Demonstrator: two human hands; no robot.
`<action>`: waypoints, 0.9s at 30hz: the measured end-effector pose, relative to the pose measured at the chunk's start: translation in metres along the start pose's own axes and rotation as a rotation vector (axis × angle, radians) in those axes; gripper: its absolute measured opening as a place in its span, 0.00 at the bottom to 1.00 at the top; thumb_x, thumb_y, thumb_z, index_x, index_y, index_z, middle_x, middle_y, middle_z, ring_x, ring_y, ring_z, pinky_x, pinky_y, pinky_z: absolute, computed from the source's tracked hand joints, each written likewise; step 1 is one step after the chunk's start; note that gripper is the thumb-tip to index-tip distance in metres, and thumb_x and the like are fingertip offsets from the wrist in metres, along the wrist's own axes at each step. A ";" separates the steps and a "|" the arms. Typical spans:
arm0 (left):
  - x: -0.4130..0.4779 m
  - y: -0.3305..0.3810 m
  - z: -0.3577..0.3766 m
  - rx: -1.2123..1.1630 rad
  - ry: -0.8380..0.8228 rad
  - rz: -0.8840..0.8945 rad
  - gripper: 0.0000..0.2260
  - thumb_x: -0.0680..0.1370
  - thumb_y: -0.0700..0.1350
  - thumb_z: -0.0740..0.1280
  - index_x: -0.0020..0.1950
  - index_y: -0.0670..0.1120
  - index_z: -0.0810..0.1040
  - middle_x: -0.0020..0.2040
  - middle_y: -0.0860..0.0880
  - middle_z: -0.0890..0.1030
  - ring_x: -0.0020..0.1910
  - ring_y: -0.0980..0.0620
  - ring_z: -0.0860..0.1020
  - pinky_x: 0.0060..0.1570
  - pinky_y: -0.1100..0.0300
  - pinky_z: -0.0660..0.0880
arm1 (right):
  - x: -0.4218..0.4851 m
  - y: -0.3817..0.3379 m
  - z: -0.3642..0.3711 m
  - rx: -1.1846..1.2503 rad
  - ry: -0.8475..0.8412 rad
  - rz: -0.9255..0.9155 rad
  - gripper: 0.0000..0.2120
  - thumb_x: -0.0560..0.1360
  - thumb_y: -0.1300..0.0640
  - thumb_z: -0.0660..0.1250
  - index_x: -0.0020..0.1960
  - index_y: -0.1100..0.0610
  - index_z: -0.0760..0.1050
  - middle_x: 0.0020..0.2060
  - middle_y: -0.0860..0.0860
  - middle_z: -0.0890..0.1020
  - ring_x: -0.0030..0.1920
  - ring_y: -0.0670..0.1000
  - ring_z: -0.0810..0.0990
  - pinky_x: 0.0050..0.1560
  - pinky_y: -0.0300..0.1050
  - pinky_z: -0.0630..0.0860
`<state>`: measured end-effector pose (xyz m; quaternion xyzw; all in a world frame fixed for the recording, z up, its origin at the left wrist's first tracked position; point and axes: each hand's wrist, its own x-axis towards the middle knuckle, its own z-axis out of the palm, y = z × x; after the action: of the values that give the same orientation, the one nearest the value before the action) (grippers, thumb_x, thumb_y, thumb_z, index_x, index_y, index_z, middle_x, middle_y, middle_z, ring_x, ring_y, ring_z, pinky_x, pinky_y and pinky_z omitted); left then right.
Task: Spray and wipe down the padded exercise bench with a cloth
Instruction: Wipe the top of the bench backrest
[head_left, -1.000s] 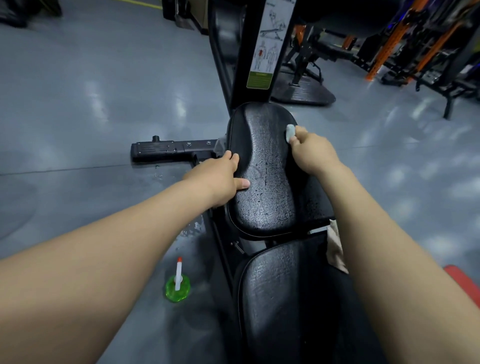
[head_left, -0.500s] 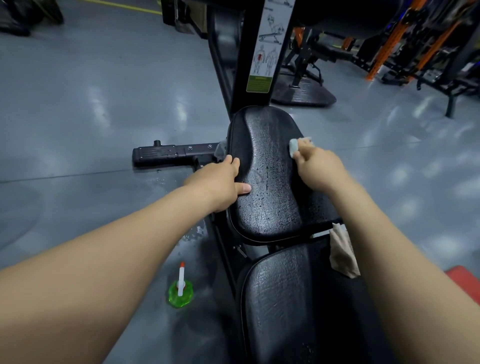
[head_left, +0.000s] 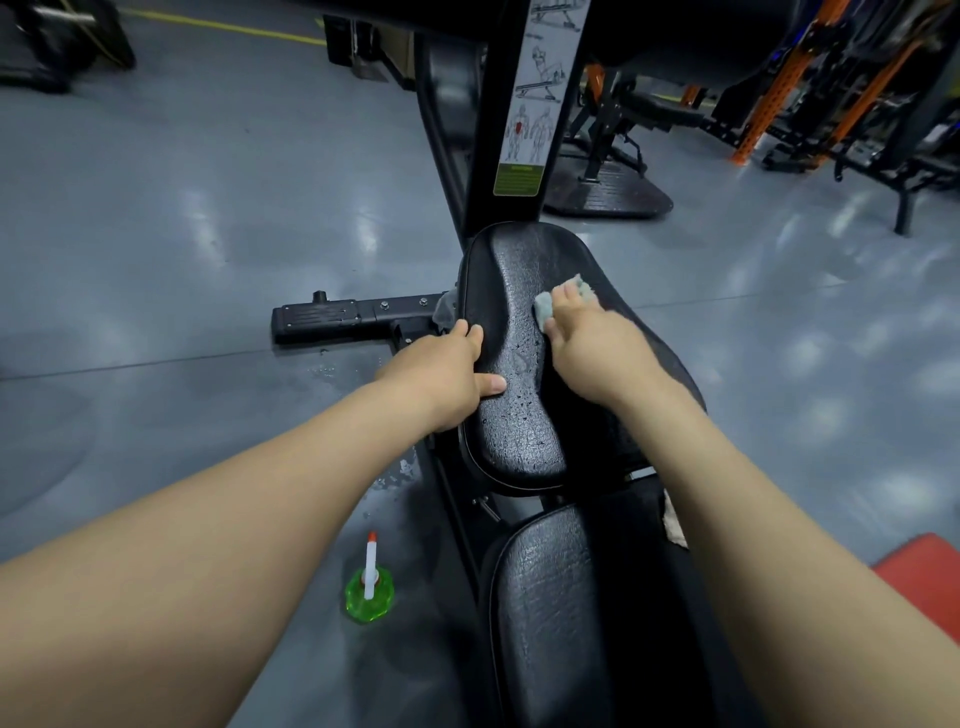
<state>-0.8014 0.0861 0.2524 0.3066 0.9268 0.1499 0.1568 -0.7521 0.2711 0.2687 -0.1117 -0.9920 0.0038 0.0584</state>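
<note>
Bench pad (head_left: 519, 421) beaded with droplets; cloth (head_left: 543, 313) on its upper middle.
Right fingers (head_left: 562, 301) bunched together, pinning cloth under right hand (head_left: 592, 348). Left fingers (head_left: 468, 332) curled over pad's left edge, thumb flat on top, left hand (head_left: 441, 379) gripping.

Both arms outstretched, left hand (head_left: 441, 376) curled round the bench pad (head_left: 519, 441), blurred right hand (head_left: 592, 340) apparently pinching the cloth (head_left: 544, 310).

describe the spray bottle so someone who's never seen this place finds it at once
Find the black padded bench running up the middle of the view. On the grey floor just left of its nearer pad stands the spray bottle. It is the only bright green thing there, with a red-tipped white nozzle.
</note>
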 end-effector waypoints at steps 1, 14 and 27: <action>0.000 0.000 0.000 -0.004 0.001 0.000 0.35 0.83 0.60 0.61 0.84 0.48 0.49 0.84 0.51 0.48 0.81 0.41 0.57 0.77 0.46 0.60 | -0.008 -0.003 0.004 0.014 0.007 -0.037 0.12 0.84 0.55 0.54 0.65 0.59 0.67 0.74 0.57 0.67 0.72 0.60 0.69 0.60 0.54 0.72; -0.005 -0.001 0.000 -0.042 -0.015 -0.014 0.34 0.84 0.60 0.59 0.84 0.50 0.48 0.84 0.52 0.46 0.81 0.41 0.54 0.77 0.49 0.58 | 0.013 -0.014 0.006 0.042 -0.043 -0.125 0.18 0.84 0.55 0.54 0.72 0.59 0.63 0.79 0.55 0.60 0.77 0.60 0.63 0.69 0.56 0.70; -0.014 -0.003 -0.014 -0.025 0.060 0.033 0.33 0.80 0.62 0.65 0.81 0.48 0.63 0.81 0.49 0.61 0.79 0.46 0.62 0.76 0.52 0.62 | 0.038 -0.033 -0.008 0.076 -0.116 -0.110 0.21 0.86 0.55 0.52 0.78 0.56 0.59 0.82 0.52 0.54 0.81 0.61 0.54 0.75 0.57 0.62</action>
<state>-0.7978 0.0723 0.2670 0.3153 0.9239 0.1731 0.1303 -0.7949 0.2473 0.2814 -0.0544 -0.9975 0.0449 0.0052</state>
